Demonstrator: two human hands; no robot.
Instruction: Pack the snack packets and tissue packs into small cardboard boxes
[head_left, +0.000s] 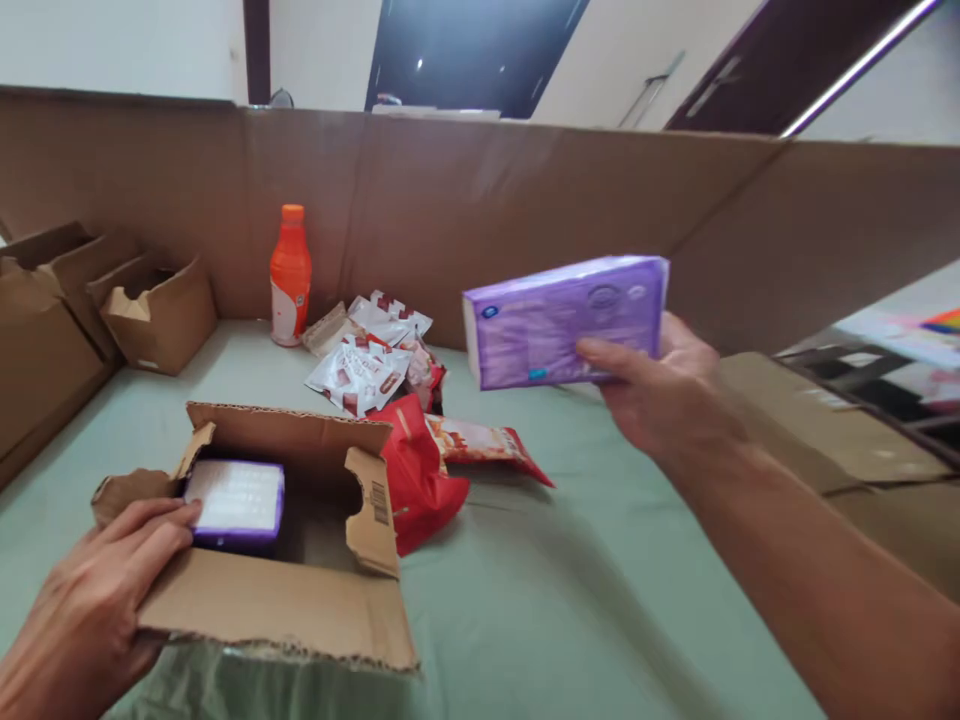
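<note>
My right hand [660,385] grips a purple tissue pack [562,325] by its right end, thumb across the front, in the air right of the snack packets. An open cardboard box [285,610] stands at the lower left. Inside its left part sits another purple-edged pack [236,497], white side up. My left hand [124,580] is closed on the box's left side, fingertips touching that pack and thumb out of sight below the edge.
Behind the box lie silver-white packets [360,375], a red bag [424,480] and a red-and-white packet [480,442]. An orange bottle [291,280] stands near the cardboard wall [450,190]. Smaller cardboard boxes [161,315] are at the left, on the green cloth [525,600].
</note>
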